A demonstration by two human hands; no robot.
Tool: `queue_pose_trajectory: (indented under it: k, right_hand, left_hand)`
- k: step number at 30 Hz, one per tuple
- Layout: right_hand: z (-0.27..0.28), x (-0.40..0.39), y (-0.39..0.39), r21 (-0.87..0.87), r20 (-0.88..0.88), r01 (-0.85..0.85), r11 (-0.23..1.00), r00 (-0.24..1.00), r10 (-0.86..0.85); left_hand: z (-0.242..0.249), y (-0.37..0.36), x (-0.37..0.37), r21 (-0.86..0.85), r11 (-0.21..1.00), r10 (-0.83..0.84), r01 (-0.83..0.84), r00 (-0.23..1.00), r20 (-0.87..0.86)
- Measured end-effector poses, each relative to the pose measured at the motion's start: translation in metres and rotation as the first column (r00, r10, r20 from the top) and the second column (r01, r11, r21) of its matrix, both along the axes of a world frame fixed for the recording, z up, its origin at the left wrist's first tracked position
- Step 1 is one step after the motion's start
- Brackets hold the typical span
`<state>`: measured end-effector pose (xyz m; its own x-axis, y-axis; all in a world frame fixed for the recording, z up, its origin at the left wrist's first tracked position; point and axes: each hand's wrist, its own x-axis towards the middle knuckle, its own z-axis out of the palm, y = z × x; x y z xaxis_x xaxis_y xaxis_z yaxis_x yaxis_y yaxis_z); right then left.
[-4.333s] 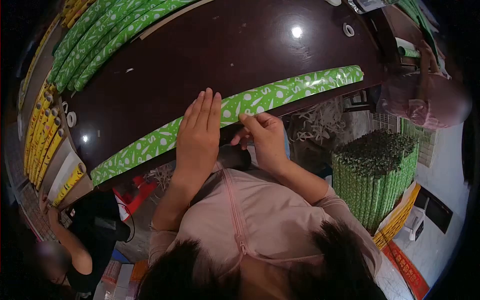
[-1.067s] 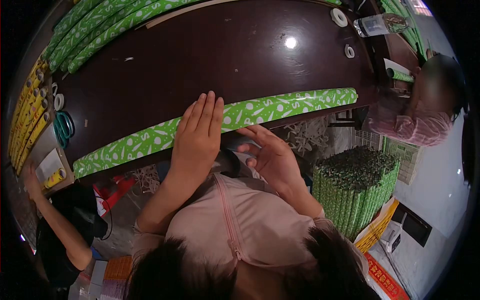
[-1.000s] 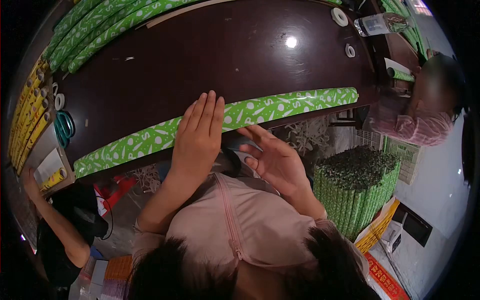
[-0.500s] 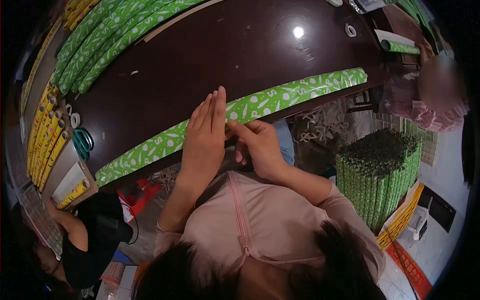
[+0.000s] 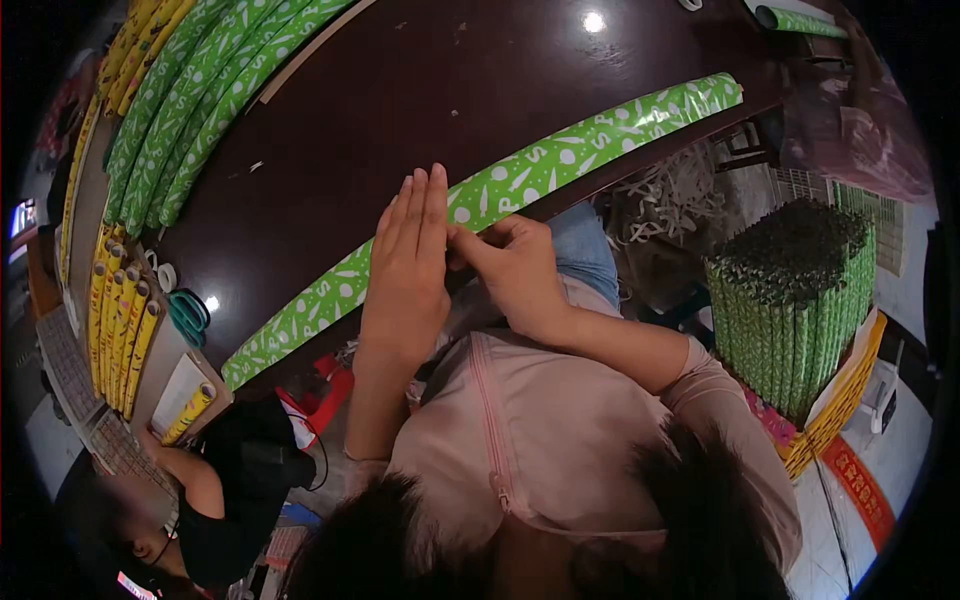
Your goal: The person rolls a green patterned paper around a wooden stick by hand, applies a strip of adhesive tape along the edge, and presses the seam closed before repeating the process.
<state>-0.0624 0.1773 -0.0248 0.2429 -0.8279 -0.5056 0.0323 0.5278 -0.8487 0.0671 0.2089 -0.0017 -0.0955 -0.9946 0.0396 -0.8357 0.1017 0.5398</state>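
Note:
A long green roll with white print [image 5: 520,178] lies along the near edge of the dark table [image 5: 330,170]. Across its middle my left hand [image 5: 408,270] rests flat, palm down, fingers straight and side by side. Just right of it my right hand [image 5: 515,275] is closed at the roll's near edge, thumb and forefinger together beside my left hand. Whatever is between those fingertips is hidden or too small to name.
Green rolls [image 5: 215,100] and yellow rolls [image 5: 125,320] lie at left, near teal-handled scissors [image 5: 188,318] and white tape [image 5: 165,275]. A person in black [image 5: 240,490] is at lower left. Packed green rolls [image 5: 795,300] stand at right.
The camera view has turned and shifted, so table and rolls sit differently in the frame. My left hand still lies on the roll, and my right hand remains beside it.

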Motion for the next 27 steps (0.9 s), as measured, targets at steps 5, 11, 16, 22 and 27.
queue_pose_trajectory:
  k: [5,11,16,22,27]
  right_hand:
    - [-0.012,0.004,0.007,-0.069,0.059,0.063,0.996,0.996,-0.059]
    - [-0.005,0.0,0.008,-0.045,0.056,0.042,0.998,0.998,-0.039]
    - [0.005,-0.007,0.008,0.121,0.205,-0.002,0.993,0.979,-0.023]
    - [0.018,-0.008,-0.003,0.225,0.153,-0.032,0.974,0.988,-0.003]
    - [0.01,-0.003,-0.003,0.172,0.113,-0.018,0.985,0.994,-0.001]
  left_hand:
    - [0.0,0.0,0.002,0.017,1.0,-0.005,0.005,1.0,0.004]
    - [0.0,0.001,0.003,0.032,1.0,-0.001,0.0,1.0,0.018]
    - [-0.003,0.001,0.006,0.032,0.999,-0.026,0.025,1.0,0.009]
    - [-0.003,0.001,0.007,0.021,0.999,-0.029,0.03,0.999,-0.038]
    - [-0.003,0.001,0.007,0.03,0.999,-0.041,0.041,0.999,-0.008]
